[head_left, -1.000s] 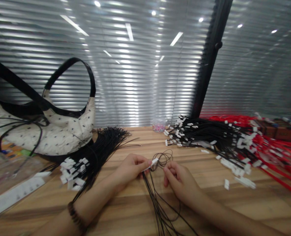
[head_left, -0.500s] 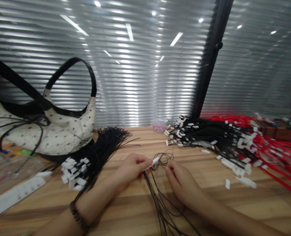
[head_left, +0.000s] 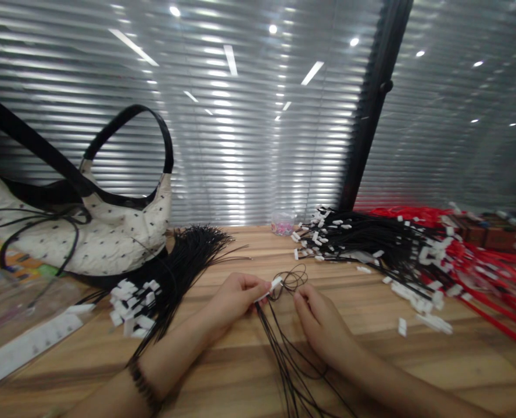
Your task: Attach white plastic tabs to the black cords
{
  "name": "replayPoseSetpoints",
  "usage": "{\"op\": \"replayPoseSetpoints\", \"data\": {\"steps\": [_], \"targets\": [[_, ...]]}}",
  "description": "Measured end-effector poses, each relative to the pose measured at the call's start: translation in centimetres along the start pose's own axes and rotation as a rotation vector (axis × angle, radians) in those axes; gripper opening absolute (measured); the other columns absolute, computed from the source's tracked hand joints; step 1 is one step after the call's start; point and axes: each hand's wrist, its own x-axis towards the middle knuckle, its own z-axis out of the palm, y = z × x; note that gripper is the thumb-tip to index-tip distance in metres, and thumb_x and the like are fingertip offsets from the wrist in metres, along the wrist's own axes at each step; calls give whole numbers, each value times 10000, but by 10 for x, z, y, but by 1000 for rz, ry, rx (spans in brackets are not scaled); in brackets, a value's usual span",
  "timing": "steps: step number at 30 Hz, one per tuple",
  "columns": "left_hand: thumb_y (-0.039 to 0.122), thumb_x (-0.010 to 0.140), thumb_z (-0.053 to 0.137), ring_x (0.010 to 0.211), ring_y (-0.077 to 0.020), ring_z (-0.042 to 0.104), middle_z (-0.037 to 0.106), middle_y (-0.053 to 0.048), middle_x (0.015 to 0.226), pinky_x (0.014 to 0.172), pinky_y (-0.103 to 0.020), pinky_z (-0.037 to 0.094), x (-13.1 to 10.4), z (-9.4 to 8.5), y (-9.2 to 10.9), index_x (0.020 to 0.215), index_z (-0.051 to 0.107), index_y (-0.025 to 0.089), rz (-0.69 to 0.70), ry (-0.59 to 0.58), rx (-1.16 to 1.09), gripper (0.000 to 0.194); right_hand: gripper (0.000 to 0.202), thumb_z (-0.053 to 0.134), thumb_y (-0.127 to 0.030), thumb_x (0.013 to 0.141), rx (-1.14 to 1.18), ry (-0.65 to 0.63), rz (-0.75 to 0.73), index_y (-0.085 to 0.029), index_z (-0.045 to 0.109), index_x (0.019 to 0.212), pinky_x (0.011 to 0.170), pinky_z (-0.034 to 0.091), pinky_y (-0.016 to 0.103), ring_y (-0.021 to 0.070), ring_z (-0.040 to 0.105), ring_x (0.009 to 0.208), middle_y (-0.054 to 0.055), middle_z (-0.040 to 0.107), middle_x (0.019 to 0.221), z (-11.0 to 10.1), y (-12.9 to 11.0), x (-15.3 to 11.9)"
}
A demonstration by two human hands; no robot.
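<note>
The left hand [head_left: 236, 299] pinches a small white piece [head_left: 275, 286] between thumb and forefinger, its far end jutting out past the fingertips, just above the bench [head_left: 223, 371] in the middle of the view. The right hand [head_left: 321, 319] is just beside it, fingers curled in with the thumb close to the forefinger; I cannot tell whether a cord is caught between them. A good hold here is light but steady: the white piece is slim and could twist, so a pinch near its middle would leave the end free to see. The cord loops [head_left: 290, 281] beyond it look springy and could snag, so they are best opened gently, one strand at a time, and drawn evenly without tugging.

The black cords [head_left: 272, 342] under the hands are thin, smooth and round, fanning toward the near edge. The bench has a streaky wood grain. On the left a dense black bundle [head_left: 175, 273] spreads like a brush, with blocky, matte white tabs [head_left: 131, 305] beside it, near a soft pale bag [head_left: 118, 232] with dark flecks and wide black straps. On the right lie another black bundle [head_left: 371, 232] and glossy red cords [head_left: 497, 278].
</note>
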Motion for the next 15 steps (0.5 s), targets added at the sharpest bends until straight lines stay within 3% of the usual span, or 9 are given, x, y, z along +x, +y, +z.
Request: {"op": "replayPoseSetpoints", "data": {"steps": [8, 15], "targets": [[497, 683, 609, 497, -94, 399, 525, 1, 552, 473, -215, 272, 0, 0, 0, 660, 636, 93, 10, -4, 4, 405, 216, 283, -273, 886, -36, 44, -14, -192, 423, 742, 588, 345, 281, 191, 523, 658, 39, 532, 682, 4, -2, -2], [492, 691, 605, 504, -98, 406, 538, -4, 568, 480, -218, 279, 0, 1, 0, 664, 627, 95, 23, -11, 17, 398, 220, 296, -265, 876, 8, 65, 63, -193, 428, 714, 605, 365, 293, 205, 536, 679, 48, 541, 678, 6, -1, 1]]}}
